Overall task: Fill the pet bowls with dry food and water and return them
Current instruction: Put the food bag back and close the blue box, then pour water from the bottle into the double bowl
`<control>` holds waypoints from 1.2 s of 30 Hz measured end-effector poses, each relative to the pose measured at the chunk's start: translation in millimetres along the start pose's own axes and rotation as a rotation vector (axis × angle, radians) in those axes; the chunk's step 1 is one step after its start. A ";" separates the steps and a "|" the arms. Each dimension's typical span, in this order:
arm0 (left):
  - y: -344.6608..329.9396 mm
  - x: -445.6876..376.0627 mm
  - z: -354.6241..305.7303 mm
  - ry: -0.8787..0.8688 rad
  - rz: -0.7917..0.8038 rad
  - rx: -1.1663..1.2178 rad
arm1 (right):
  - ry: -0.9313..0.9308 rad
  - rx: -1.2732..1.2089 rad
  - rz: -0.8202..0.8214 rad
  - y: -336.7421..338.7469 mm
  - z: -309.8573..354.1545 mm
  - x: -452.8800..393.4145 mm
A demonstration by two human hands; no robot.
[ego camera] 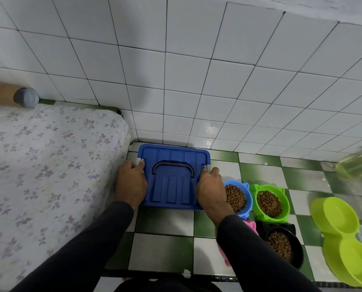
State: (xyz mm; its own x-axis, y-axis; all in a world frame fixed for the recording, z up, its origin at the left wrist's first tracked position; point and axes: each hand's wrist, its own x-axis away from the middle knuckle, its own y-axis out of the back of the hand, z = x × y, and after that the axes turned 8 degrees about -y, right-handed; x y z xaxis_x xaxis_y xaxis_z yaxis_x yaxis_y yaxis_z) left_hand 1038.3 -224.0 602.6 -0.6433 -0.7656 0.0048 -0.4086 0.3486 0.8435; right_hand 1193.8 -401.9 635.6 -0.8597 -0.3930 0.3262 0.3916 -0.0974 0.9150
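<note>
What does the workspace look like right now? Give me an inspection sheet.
Surface: green and white checked floor, tiled wall behind.
Job's things: blue storage box, lid on, handle flat; blue bowl, green bowl and black bowl each hold dry food; lime double bowl holds no food; pink bowl mostly hidden by the right sleeve.
Clutter: blurred yellowish clear container, contents unclear.
Grippers: left hand and right hand grip the box's white side latches.
Cables: nothing seen.
Surroundings: floral mattress left of the box.
</note>
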 end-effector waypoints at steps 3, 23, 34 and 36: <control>3.2 4.2 -3.0 -0.083 0.047 -0.056 | 0.020 0.015 0.019 0.3 -1.0 0.7; -12.2 25.1 -134.0 -0.591 0.258 -0.152 | -0.034 0.029 -0.160 56.9 -117.8 50.9; -86.0 79.3 -285.1 -1.002 0.356 -0.190 | -0.390 0.001 -0.277 95.8 -274.9 114.8; -100.2 94.3 -311.5 -1.065 0.365 -0.192 | -0.438 -0.020 -0.297 102.1 -304.7 129.1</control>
State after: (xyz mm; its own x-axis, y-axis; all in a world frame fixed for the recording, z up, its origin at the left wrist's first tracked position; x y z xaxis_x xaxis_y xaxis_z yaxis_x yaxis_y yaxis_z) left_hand 1220.3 -499.6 685.9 -0.9631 0.2438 -0.1144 -0.0379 0.2978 0.9539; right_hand 1222.7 -741.2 698.8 -0.9893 0.0731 0.1264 0.1129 -0.1659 0.9797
